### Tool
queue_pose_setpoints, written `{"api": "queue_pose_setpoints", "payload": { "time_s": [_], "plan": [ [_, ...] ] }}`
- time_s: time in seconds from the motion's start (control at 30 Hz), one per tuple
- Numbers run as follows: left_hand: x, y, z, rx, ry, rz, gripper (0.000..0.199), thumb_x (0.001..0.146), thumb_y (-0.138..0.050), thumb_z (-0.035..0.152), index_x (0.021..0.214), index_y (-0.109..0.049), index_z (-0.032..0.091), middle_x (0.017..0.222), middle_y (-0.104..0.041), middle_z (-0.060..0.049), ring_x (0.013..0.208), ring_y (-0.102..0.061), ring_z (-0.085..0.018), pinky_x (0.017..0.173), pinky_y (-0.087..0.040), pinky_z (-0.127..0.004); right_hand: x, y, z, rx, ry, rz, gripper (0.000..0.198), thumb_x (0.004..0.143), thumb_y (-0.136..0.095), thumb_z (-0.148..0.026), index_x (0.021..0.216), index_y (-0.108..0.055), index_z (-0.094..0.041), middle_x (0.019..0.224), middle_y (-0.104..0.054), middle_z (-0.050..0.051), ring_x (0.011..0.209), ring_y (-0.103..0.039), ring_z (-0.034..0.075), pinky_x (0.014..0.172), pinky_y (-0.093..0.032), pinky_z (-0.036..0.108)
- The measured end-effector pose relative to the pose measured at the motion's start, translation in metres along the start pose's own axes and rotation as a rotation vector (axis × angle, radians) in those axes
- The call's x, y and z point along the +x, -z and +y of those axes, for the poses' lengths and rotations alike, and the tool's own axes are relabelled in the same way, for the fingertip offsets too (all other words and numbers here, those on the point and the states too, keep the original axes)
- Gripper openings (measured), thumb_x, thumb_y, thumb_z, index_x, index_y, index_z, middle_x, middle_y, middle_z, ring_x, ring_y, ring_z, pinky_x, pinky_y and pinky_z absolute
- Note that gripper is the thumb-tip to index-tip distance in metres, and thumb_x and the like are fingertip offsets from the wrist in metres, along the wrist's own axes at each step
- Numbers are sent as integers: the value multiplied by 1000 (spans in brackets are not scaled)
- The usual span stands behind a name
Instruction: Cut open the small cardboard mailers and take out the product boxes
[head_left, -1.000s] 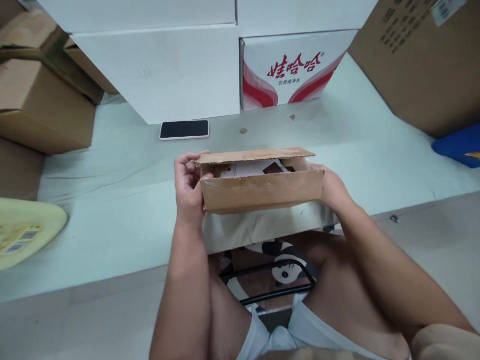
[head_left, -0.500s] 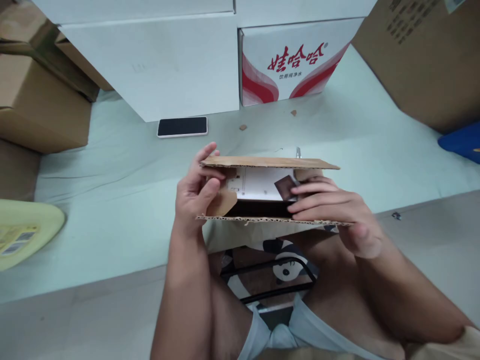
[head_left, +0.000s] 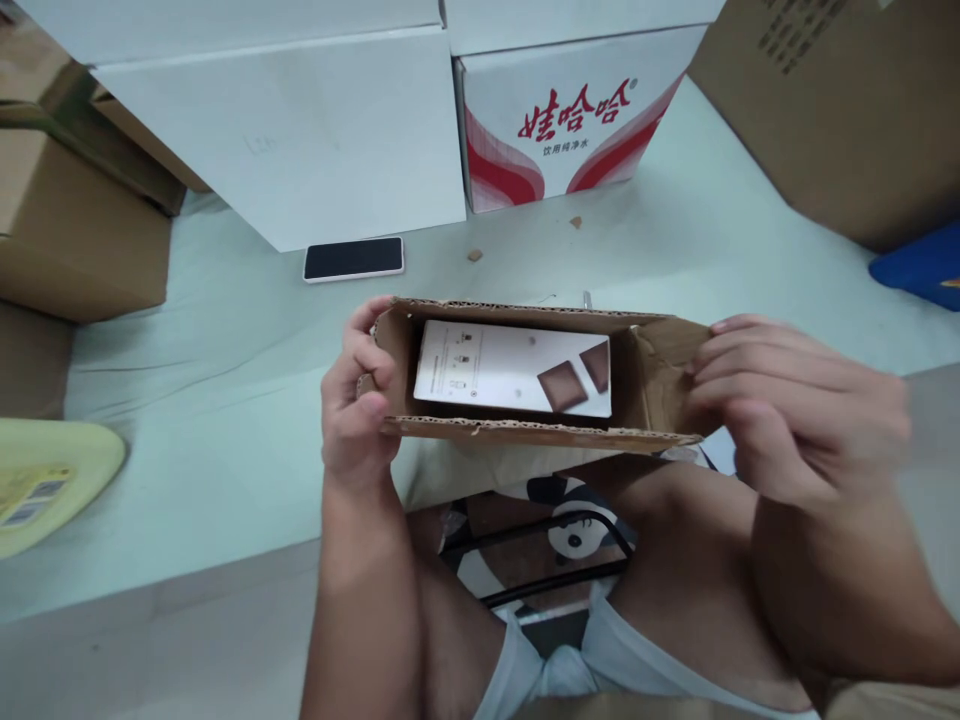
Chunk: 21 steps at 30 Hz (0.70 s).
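Observation:
A narrow brown cardboard box (head_left: 555, 436) is held up at the near edge of the covered surface, its top opened toward me. Inside it lies a white printed box (head_left: 502, 370) with brown squares on one end, apart from the carton's right wall. My left hand (head_left: 361, 395) grips the carton's left end, fingers curled round the flap and edge. At the other end, my right hand (head_left: 799, 405) has its fingers closed on the right flap (head_left: 671, 365), pulling it outward; this hand is slightly blurred.
A dark-screened phone (head_left: 354, 259) lies behind the carton. White boxes (head_left: 300, 140) and a red-and-white water carton (head_left: 555, 150) stand at the back. Brown cartons (head_left: 82, 230) are at the left, another (head_left: 832, 120) at the right. A yellow-green bottle (head_left: 60, 480) lies front left.
My right hand has moved from inside the opening out to the right flap. The carton's flaps are now spread, its opening is wider, and the white box inside shows almost whole.

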<state>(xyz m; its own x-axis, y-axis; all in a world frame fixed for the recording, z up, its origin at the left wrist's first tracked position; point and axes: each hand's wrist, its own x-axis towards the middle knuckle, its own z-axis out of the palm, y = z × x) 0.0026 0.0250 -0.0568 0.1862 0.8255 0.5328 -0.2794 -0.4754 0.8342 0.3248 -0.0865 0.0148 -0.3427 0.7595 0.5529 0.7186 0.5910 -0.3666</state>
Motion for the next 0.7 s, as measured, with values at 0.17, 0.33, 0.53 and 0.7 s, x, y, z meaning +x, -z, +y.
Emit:
{"api": "queue_pose_setpoints", "payload": {
  "time_s": [0.17,0.33,0.53,0.7],
  "plan": [
    [0,5,-8,80,-4,6,54,74,-79,63,69,-47,21,135,-59,-5,131,-57,-37,106,-49,-56,32,20,-13,-270,-118,-264,23,100,-49,-34,104,-72,-31,86,-75,4,68,-67,22,57,-45,36],
    [-2,9,-1,230,-43,11,55,75,-77,68,67,-52,20,133,-60,-7,142,-48,-39,113,-46,-55,69,5,-4,-190,-183,-603,54,89,-65,-48,138,-63,-26,127,-73,9,105,-71,31,79,-55,40],
    [-12,8,18,381,-45,-172,59,73,-72,79,76,-60,22,159,-40,-6,150,-41,-36,123,-41,-52,68,-24,14,-172,-272,-654,84,76,-76,-53,151,-51,-25,139,-66,14,125,-62,41,107,-46,59],
    [-17,9,21,483,-81,-131,52,70,-85,64,70,-56,20,163,-37,-7,152,-39,-34,122,-44,-52,47,-35,23,200,-388,-338,81,68,-79,-67,136,-57,-27,134,-67,12,121,-64,36,101,-53,52]
  ]
}}
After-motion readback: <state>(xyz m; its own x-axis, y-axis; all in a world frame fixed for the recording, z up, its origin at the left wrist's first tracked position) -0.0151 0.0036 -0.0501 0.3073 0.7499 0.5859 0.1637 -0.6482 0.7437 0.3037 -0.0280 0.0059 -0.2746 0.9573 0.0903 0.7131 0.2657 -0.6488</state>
